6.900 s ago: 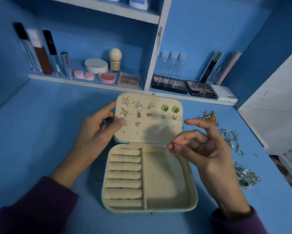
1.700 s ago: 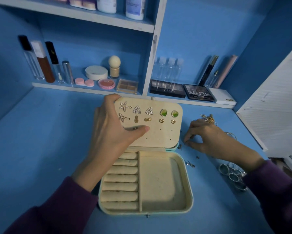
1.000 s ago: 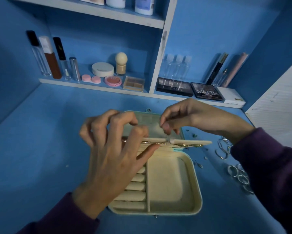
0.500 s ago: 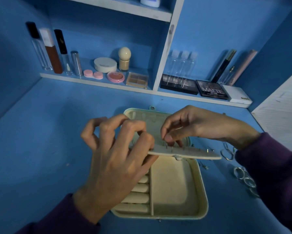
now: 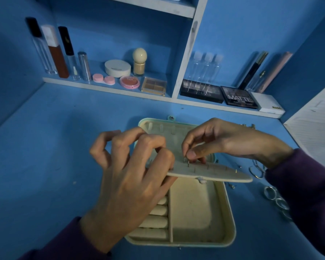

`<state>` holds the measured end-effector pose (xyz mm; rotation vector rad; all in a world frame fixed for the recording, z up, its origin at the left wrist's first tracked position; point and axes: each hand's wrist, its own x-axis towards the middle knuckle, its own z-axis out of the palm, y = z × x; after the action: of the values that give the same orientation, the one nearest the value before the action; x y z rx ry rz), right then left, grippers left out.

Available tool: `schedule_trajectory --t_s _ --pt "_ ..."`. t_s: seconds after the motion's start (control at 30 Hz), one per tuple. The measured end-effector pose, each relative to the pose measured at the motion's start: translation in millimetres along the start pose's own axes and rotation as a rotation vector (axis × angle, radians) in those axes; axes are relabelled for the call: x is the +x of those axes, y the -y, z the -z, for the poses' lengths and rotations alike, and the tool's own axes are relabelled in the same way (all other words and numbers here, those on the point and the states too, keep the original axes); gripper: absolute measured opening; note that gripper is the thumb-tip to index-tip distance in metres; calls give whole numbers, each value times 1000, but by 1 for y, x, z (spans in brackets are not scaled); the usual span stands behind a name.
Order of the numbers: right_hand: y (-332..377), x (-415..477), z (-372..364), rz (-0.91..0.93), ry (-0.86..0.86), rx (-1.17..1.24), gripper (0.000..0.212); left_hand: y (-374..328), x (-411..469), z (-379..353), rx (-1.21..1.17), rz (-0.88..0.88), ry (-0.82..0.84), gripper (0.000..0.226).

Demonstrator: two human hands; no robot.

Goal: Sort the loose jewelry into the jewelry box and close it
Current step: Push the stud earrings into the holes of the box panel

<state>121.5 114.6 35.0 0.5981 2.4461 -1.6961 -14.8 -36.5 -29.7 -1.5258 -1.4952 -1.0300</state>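
The left sleeve (image 5: 64, 241) and right sleeve (image 5: 308, 188), both purple, are cut off by the lower and right edges. The jewelry box (image 5: 230, 233) is seen lying open on the blue table (image 5: 45, 156), directly in front of the person; the table's near edge is out of frame. The ring rolls (image 5: 154, 221) in its left part are half covered by the left hand (image 5: 128, 184), while the plain compartment (image 5: 193, 211) beside them is left uncovered. The left end of the earring panel (image 5: 220, 175) is gripped between the left hand's curled fingers and thumb, so the panel is held nearly level above the box's far half, with its posts (image 5: 207, 167) pointing up. A small metal piece (image 5: 185, 158) at one post is pinched between thumb and forefinger of the right hand (image 5: 227, 139); what it is cannot be told. Behind the panel the lid (image 5: 158, 126) is laid back flat, mostly hidden by both hands. Room for moving is offered by the stretch of table left of the box. To the right, the way is crowded by loose rings (image 5: 272, 194), a wire hoop (image 5: 257, 170) and small bits (image 5: 232, 187), partly covered by the right sleeve. Gold pieces (image 5: 249, 126) are barely glimpsed beyond the right wrist. At the back, a white shelf (image 5: 101, 87) is lined with bottles, compacts and palettes.
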Motion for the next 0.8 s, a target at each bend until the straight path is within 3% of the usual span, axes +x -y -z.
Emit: schedule_trajectory --t_s 0.8 --pt "2 1 1 -2 26 -40 9 0 -1 -2 5 12 1 41"
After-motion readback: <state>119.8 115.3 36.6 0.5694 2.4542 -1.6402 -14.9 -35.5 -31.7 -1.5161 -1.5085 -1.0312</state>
